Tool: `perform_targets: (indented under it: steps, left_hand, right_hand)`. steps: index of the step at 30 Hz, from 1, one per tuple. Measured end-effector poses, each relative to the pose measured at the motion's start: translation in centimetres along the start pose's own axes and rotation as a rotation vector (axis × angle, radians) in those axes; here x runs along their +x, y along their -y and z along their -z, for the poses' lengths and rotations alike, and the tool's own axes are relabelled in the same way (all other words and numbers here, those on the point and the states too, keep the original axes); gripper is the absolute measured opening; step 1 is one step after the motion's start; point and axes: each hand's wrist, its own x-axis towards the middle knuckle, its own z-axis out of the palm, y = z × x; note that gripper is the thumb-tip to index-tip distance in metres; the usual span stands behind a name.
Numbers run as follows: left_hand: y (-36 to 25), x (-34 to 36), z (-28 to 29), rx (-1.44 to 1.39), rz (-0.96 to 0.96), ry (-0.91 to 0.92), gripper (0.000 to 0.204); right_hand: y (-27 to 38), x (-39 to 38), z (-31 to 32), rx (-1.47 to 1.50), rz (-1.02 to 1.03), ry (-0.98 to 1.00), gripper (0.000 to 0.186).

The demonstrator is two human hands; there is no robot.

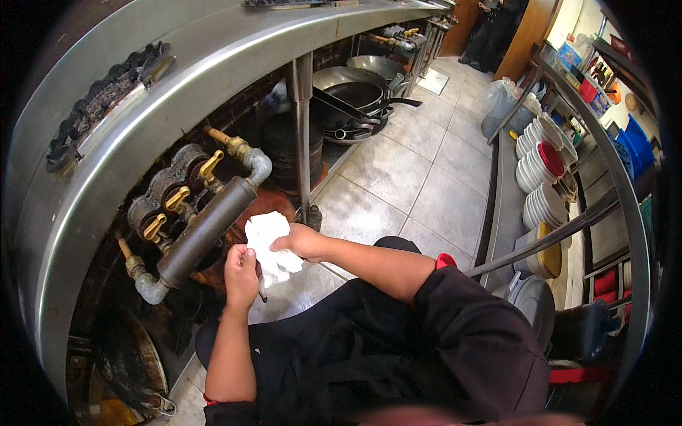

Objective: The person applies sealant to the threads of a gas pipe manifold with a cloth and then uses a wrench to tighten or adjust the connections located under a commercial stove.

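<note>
Crouching beside the steel counter, the person holds a crumpled white paper towel between both hands. The left hand is closed on its lower edge, fingers curled in; the right hand pinches its upper right side. The towel sits between the two, just right of the dark gas pipe, whose long axis slants from lower left to upper right beneath the brass valve handles. The left hand is the one nearer the pipe. Stacked woks lie well beyond on a low shelf.
</note>
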Motion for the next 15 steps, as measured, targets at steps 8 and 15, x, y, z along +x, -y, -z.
perform_targets:
  steps: [8,15]
  left_hand:
    - [-0.5,0.2,0.0,0.048,-0.026,-0.096,0.01]
    - [1.1,0.3,0.4,0.345,-0.085,-0.108,0.008]
  right_hand:
    - [0.0,-0.3,0.0,-0.233,0.032,0.0,0.032]
    - [0.3,-0.1,0.0,-0.032,0.107,-0.039,0.027]
